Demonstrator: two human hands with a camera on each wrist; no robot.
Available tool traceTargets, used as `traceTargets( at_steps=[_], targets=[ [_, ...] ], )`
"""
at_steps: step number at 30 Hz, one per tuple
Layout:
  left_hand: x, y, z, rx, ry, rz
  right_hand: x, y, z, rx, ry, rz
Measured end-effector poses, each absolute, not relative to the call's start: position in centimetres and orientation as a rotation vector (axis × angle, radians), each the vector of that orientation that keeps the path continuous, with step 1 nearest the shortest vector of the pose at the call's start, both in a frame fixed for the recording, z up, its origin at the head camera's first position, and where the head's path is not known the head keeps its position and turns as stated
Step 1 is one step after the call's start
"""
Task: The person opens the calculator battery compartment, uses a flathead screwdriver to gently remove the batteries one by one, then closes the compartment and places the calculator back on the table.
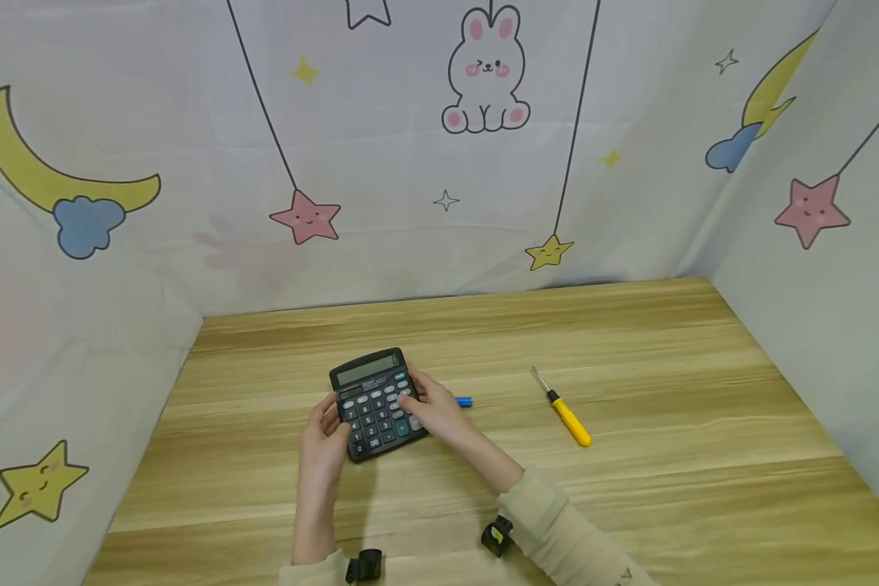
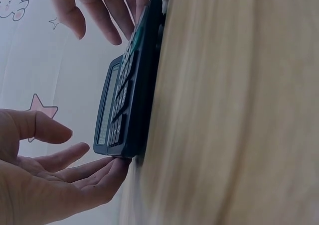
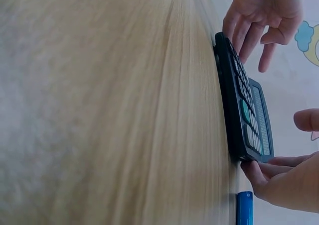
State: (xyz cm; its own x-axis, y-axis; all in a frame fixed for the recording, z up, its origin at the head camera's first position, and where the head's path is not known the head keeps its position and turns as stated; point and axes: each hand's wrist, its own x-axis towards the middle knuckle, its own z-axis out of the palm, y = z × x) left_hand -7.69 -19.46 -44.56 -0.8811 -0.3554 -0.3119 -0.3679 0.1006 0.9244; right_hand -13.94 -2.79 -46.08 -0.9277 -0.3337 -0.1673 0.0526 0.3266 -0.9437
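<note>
A black desk calculator (image 1: 372, 417) lies face up near the table's middle, slightly turned, with its display at the far end. At its left edge is my left hand (image 1: 324, 443); in the left wrist view that hand's fingertips (image 2: 117, 172) touch the calculator's side, while the thumb stands away from it. My right hand (image 1: 437, 409) is at the opposite edge. Seen from the right wrist, its fingers (image 3: 255, 175) meet the calculator's side low down and the thumb is raised clear. Neither hand curls round the casing.
Partly hidden behind my right hand lies a small blue cylinder (image 1: 465, 401). Farther right, a screwdriver (image 1: 571, 419) with a yellow handle lies on the wooden table (image 1: 666, 391). Patterned white cloth (image 1: 381, 163) closes off the back and both sides.
</note>
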Motion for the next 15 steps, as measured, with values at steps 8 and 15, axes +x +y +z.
traceTargets(
  at_steps=[8,15],
  targets=[
    [-7.9,-19.3,-44.2,-0.745,2.385,1.851,-14.2,-2.4,-46.2,-0.252,2.269,-1.667],
    [-7.7,-18.1,-43.2,-0.615,2.738,1.565,-14.1,-1.3,-45.4,-0.325,2.306,-1.728]
  ],
)
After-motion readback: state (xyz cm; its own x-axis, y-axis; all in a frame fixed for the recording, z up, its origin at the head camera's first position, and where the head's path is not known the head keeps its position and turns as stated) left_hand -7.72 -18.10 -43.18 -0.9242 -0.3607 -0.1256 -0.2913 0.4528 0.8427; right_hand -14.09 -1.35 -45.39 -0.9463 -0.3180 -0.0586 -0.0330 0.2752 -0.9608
